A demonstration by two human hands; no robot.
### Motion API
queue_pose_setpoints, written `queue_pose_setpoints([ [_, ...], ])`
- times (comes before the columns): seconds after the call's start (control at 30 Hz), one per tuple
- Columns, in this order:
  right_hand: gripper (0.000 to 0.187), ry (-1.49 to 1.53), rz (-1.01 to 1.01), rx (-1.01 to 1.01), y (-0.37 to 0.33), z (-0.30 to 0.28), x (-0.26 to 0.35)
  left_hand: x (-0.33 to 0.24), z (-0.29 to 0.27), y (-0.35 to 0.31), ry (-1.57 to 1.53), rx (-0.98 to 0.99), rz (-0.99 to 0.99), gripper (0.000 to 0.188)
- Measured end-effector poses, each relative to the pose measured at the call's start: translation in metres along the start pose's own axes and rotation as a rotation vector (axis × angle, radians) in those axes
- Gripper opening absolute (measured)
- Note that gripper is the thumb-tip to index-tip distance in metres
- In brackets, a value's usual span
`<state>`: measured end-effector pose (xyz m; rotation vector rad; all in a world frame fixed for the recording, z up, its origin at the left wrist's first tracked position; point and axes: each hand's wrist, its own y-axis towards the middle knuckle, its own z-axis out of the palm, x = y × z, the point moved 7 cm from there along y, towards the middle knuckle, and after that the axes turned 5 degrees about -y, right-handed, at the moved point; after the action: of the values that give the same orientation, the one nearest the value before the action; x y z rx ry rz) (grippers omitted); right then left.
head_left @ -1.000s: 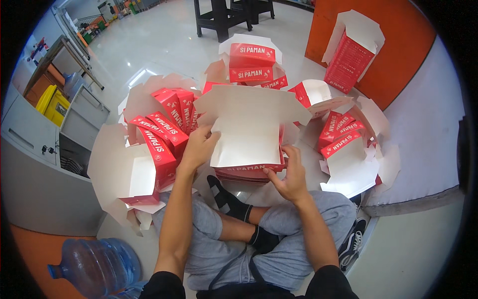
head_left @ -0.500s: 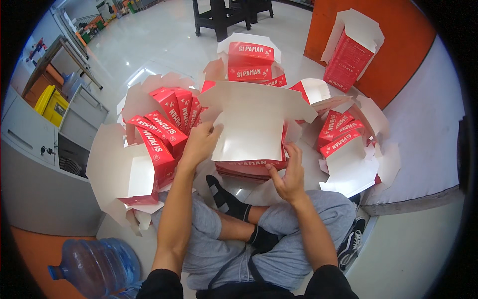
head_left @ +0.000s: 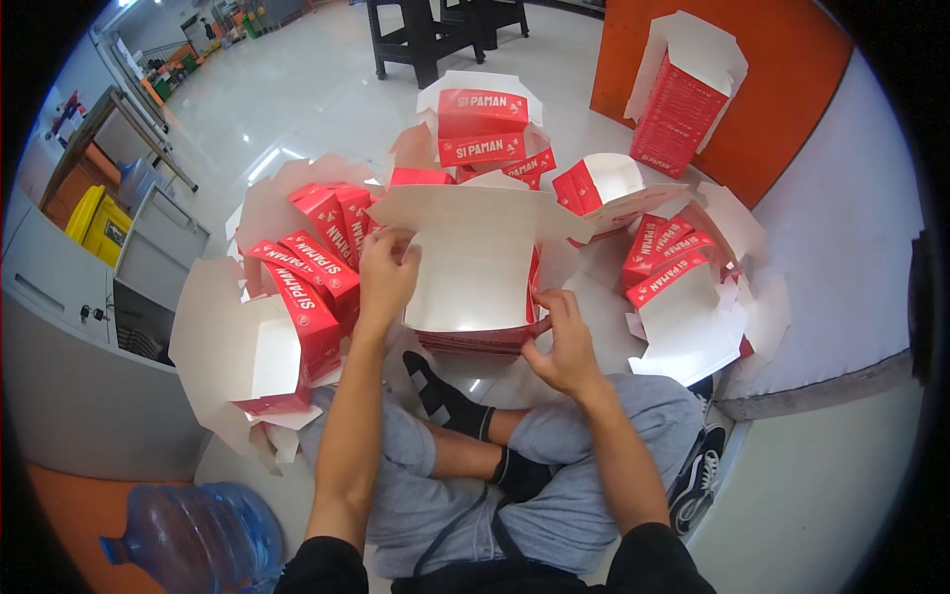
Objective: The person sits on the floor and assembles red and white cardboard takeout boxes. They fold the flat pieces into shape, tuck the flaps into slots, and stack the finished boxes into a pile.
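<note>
- Cardboard everywhere: open box (head_left: 475, 262) sitting on the floor right ahead of the crossed legs (head_left: 515, 465), white inside, red outside, lid flap thrown back and away from the body.
- Left hand (head_left: 384, 277) up at the box's near-left corner, fingers curled round the wall edge, thumb and fingertips pinching the card. Looks like bracing the side so it stands square.
- Right hand (head_left: 566, 342) low at the box's near-right corner, fingers half bent and pressed on the red front edge, thumb tucked under. Nothing else held; can't tell if a tab sits under the fingertips.
- Box material: thin folding card, matte white inner face, glossy red print outside, crisp creases, flaps bending a bit under their own weight.
- Left of the box: row of finished red boxes (head_left: 307, 277) leaning on each other like books, lids hanging open and white.
- Beyond the box: stacked red boxes (head_left: 482, 129) with lids up.
- Right of the box: more open red boxes (head_left: 673, 267), fanned out within arm's reach.
- Far right beyond the box: tall stack (head_left: 678, 114) leaning on an orange wall (head_left: 792, 89).
- Near left, behind the box: clear blue water jug (head_left: 188, 540) lying on its side on the glossy pale floor (head_left: 317, 89).
</note>
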<state>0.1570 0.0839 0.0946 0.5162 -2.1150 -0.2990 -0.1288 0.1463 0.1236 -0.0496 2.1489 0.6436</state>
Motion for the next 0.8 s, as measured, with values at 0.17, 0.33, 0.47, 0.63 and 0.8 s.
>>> queue_pose_setpoints([
  [0.17,0.06,0.007,0.003,-0.002,0.0,0.0,0.001,-0.025,-0.015,-0.002,0.171,-0.23,0.292,0.017],
  [0.33,0.061,-0.014,0.002,-0.018,0.0,0.0,0.001,-0.027,-0.018,-0.002,0.077,-0.181,0.238,0.016],
  [0.47,0.061,-0.053,-0.014,-0.033,-0.001,0.003,0.0,-0.029,-0.015,-0.01,0.088,-0.222,0.255,0.015],
  [0.63,0.058,-0.034,0.0,-0.014,-0.001,0.003,-0.001,-0.008,-0.013,-0.003,0.076,-0.114,0.076,0.016],
  [0.8,0.055,0.002,0.045,0.001,0.001,-0.001,0.002,-0.004,-0.003,-0.006,-0.136,0.057,-0.079,0.032],
])
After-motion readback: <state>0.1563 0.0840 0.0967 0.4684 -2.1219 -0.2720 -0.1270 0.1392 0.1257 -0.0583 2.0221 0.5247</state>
